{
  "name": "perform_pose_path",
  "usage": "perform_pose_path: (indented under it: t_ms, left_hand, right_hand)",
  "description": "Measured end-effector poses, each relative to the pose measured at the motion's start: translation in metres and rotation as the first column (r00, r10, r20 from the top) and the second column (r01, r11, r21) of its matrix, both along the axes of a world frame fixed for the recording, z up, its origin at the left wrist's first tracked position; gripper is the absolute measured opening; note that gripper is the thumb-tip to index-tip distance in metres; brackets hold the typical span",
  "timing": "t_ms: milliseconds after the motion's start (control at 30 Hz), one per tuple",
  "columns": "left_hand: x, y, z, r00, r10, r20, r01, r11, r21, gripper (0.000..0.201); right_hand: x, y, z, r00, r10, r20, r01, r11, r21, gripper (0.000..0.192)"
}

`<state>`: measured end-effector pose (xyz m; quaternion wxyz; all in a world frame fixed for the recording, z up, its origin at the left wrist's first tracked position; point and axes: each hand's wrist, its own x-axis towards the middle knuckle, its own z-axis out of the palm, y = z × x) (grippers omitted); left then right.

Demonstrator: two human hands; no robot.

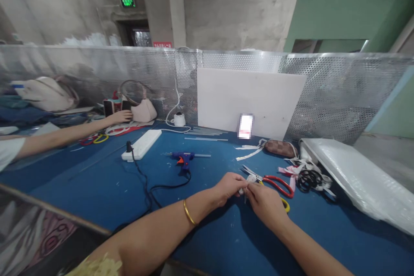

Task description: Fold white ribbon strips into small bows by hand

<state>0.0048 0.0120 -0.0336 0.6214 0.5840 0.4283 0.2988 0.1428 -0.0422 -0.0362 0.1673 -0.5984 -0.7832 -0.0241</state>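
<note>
Head view: red-handled scissors beside right hand (glue gun apart)

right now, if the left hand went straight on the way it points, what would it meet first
Most likely the right hand, its fingertips close against those of the left hand at the small white item. The red-handled scissors seem next beyond, though depth is unclear.

Workshop, bare concrete wall, lit exit sign, perforated metal partition, blue worktable, glue gun
</note>
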Motion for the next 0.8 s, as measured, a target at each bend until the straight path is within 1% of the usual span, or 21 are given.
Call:
perform_pose_path:
  t_ms: [133, 400, 800]
  left_hand:
    - [0.0002, 0.0000, 0.0005, 1.000, -0.001, -0.002, 0.001, 1.000, 0.004, 0.012]
    - [0.0008, 0.0031, -0.0052, 1.000, 0.003, -0.001, -0.003, 1.000, 0.003, 0.013]
    - [0.0006, 0.0019, -0.0033, 1.000, -0.002, -0.003, 0.002, 1.000, 0.015, 0.015]
  right_hand:
    - [0.0000, 0.0000, 0.0006, 1.000, -0.014, 0.010, 0.014, 1.000, 0.007, 0.026]
    - [-0.0012, -0.0006, 0.0028, 1.000, -0.003, 0.013, 0.003, 1.000, -0.002, 0.027]
    - [-0.0009, -0.0013, 0.0033, 1.000, 0.000, 0.016, 0.000, 1.000, 0.012, 0.026]
